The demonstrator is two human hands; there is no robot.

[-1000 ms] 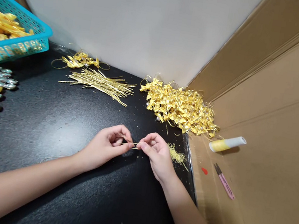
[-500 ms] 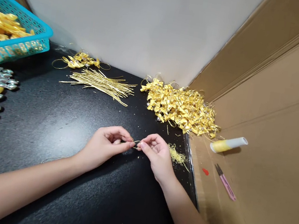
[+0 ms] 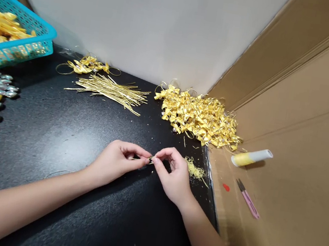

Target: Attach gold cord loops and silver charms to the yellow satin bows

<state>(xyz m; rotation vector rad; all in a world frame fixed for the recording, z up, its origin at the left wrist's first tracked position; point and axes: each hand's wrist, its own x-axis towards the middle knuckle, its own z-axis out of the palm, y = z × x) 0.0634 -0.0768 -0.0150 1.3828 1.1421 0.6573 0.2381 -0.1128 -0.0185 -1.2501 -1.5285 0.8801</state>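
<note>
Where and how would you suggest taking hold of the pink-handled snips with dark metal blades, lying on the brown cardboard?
I would pinch the snips across their slim pink handle, coming from the near right side, since the dark blades point away and to the left.

Fingers [image 3: 137, 150] partly hide the thin gold cord [image 3: 151, 159].

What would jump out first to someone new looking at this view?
The heap of yellow bows toward the far right of the black table catches the eye first. Next comes the turquoise basket at the upper left, holding yellow ribbon pieces. Near the centre, the left hand and right hand pinch a thin gold strand.
</note>
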